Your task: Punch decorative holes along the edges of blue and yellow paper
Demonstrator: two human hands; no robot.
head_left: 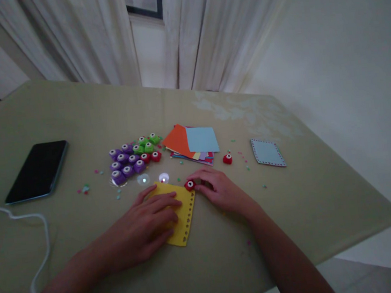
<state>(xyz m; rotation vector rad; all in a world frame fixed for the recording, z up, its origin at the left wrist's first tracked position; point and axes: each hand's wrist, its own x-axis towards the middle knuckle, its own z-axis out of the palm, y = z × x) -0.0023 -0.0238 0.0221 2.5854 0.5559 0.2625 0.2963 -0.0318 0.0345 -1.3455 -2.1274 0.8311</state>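
Observation:
A yellow sheet of paper (177, 231) lies on the table, with a row of punched holes along its right edge. My left hand (155, 224) rests on it, fingers spread and lying flat, covering its left part. Between the thumb and fingers of my right hand (219, 188) is a small red paper punch (189, 185) with a white and black round top. This punch sits at the sheet's upper right corner, above the row of holes. A second red punch (227, 159) stands apart, beyond my right hand.
Several purple punches (122, 158), green punches (148, 147) and red ones cluster behind the yellow sheet. A stack of coloured paper (201, 138) lies beside them. A light blue edge-punched card (267, 152) is at right, a black tablet (38, 171) and white cable (47, 238) at left. Paper bits are scattered about.

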